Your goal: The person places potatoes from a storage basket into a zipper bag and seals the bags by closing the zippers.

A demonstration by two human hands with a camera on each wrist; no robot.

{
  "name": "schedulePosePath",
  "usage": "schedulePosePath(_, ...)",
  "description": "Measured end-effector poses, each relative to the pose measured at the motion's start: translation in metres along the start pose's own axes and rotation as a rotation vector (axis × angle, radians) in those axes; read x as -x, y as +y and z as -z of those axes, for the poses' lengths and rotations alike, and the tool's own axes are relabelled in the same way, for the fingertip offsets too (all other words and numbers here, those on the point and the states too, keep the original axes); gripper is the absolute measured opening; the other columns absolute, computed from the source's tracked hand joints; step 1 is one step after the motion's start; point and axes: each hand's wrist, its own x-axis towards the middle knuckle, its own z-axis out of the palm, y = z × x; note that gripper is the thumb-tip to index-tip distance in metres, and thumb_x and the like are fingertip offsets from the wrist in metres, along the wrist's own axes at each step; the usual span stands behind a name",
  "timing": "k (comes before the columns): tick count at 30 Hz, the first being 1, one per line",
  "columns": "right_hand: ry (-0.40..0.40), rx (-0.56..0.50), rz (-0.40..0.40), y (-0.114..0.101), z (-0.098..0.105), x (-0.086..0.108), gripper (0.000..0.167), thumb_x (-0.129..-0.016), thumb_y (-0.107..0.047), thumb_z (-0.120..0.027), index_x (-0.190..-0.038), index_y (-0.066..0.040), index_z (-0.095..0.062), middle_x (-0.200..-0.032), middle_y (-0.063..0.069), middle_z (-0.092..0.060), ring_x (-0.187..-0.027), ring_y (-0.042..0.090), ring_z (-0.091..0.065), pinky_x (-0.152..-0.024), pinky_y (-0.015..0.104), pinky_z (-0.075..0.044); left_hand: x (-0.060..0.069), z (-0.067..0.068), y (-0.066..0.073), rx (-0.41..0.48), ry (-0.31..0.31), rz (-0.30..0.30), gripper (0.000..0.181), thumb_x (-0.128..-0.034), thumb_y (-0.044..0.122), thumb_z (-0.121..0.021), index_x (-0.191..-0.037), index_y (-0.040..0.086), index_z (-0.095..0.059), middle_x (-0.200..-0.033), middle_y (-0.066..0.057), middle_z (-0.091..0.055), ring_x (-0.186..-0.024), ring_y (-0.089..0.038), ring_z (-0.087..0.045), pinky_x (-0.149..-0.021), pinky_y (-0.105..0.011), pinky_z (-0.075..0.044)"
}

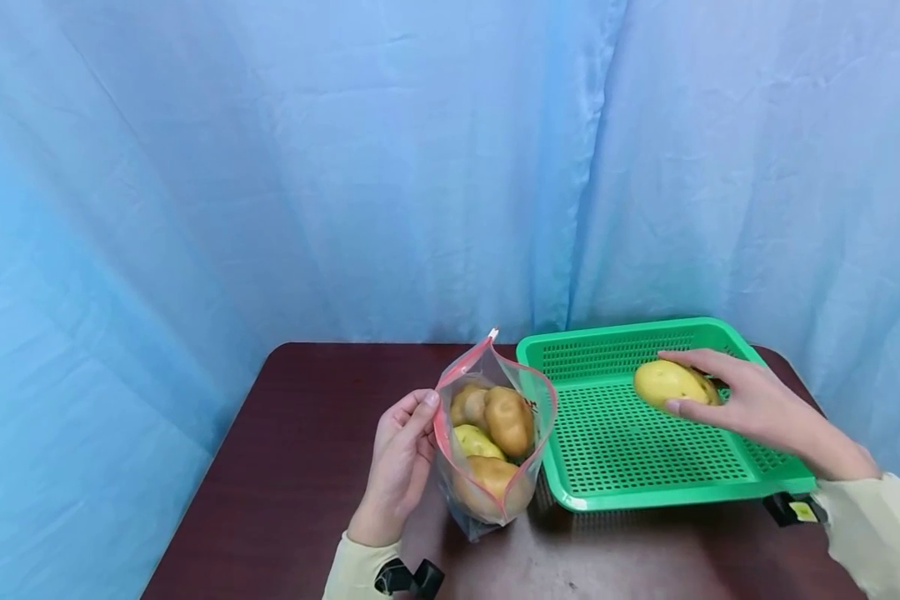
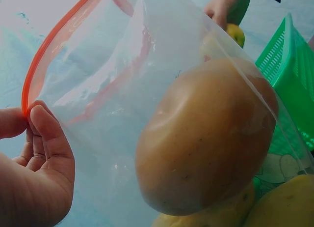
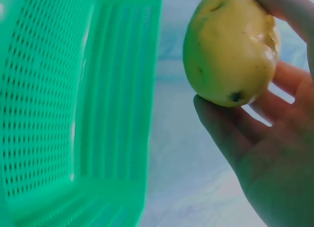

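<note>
A clear zip bag (image 1: 450,467) with a pink-red rim stands open-mouthed on the table, several potatoes (image 1: 508,421) inside. My left hand (image 1: 401,467) pinches the left side of its rim between thumb and fingers; the left wrist view shows this grip on the orange-red zip edge (image 2: 37,65), with one large potato (image 2: 206,138) close behind the plastic. Over the right part of the green basket (image 1: 645,500), my right hand (image 1: 757,408) holds a yellow potato (image 1: 667,383) between thumb and fingers. In the right wrist view that potato (image 3: 230,50) shows a dark spot and a scuffed patch.
The green basket sits just right of the bag, near the table's back edge, and no potatoes lie on its visible floor. Dark brown table surface (image 1: 292,467) extends to the left. A blue curtain (image 1: 420,167) hangs behind the table.
</note>
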Motion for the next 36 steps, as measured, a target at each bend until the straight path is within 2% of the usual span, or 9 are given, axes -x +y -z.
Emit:
schedulePosePath(5,0.117,-0.061,0.031,-0.026,-0.003,0.011,0.060,-0.087,-0.021,-0.085,-0.143,-0.023,-0.061,-0.124,-0.005,-0.063,-0.090,0.005,-0.054,-0.065,0.024,-0.047,0.000,-0.001,0.000,0.006,0.007,-0.003,0.012,-0.1046,0.008,-0.059,-0.096,0.008,-0.068,-0.080,0.001,-0.064,-0.070,-0.005,-0.061,-0.065,-0.017,-0.054)
schedulePosePath(10,0.199,-0.129,0.010,-0.049,-0.009,0.018,0.064,-0.086,-0.015,-0.085,-0.144,-0.029,-0.060,-0.126,-0.015,-0.061,-0.095,0.002,-0.055,-0.075,0.011,-0.046,0.000,-0.002,-0.001,0.006,0.018,-0.001,0.011,-0.1044,0.009,-0.060,-0.096,0.008,-0.067,-0.080,0.001,-0.063,-0.070,-0.005,-0.060,-0.064,-0.017,-0.053)
schedulePosePath(17,0.292,-0.214,0.011,-0.071,-0.017,0.024,0.066,-0.084,-0.007,-0.084,-0.145,-0.021,-0.061,-0.130,-0.020,-0.059,-0.104,-0.002,-0.055,-0.084,0.005,-0.045,-0.001,-0.003,-0.002,0.005,0.016,-0.009,0.009,-0.1045,0.008,-0.060,-0.099,0.004,-0.066,-0.081,0.001,-0.063,-0.070,-0.005,-0.060,-0.066,-0.017,-0.054)
schedulePosePath(24,0.372,-0.269,0.035,-0.090,-0.024,0.027,0.070,-0.079,0.003,-0.084,-0.142,-0.017,-0.063,-0.128,-0.013,-0.063,-0.104,0.001,-0.058,-0.086,0.005,-0.045,-0.001,-0.004,-0.002,-0.006,0.015,-0.015,0.012,-0.1046,0.007,-0.059,-0.097,0.007,-0.068,-0.082,0.001,-0.064,-0.071,-0.005,-0.061,-0.066,-0.017,-0.054)
schedulePosePath(27,0.386,-0.293,0.060,-0.102,-0.026,0.026,0.071,-0.079,0.006,-0.083,-0.143,-0.017,-0.062,-0.129,-0.010,-0.064,-0.107,0.002,-0.059,-0.088,0.006,-0.046,-0.002,-0.004,-0.002,-0.011,0.007,-0.022,0.011,-0.1048,0.008,-0.059,-0.098,0.004,-0.066,-0.083,0.000,-0.065,-0.072,-0.004,-0.062,-0.066,-0.017,-0.054)
schedulePosePath(31,0.409,-0.314,0.116,-0.117,-0.031,0.022,0.071,-0.078,0.007,-0.083,-0.143,-0.013,-0.061,-0.130,-0.006,-0.065,-0.109,0.003,-0.060,-0.087,0.009,-0.049,-0.002,-0.004,-0.002,-0.006,0.005,-0.027,0.011,-0.1047,0.008,-0.059,-0.100,0.000,-0.064,-0.083,0.000,-0.065,-0.072,-0.004,-0.063,-0.065,-0.017,-0.054)
schedulePosePath(36,0.461,-0.327,0.185,-0.134,-0.039,0.015,0.073,-0.074,0.006,-0.086,-0.141,-0.010,-0.063,-0.130,0.000,-0.066,-0.110,0.005,-0.062,-0.086,0.011,-0.051,-0.001,-0.006,-0.002,0.002,0.020,-0.021,0.010,-0.1044,0.007,-0.059,-0.098,0.003,-0.065,-0.082,0.000,-0.065,-0.071,-0.004,-0.062,-0.064,-0.017,-0.054)
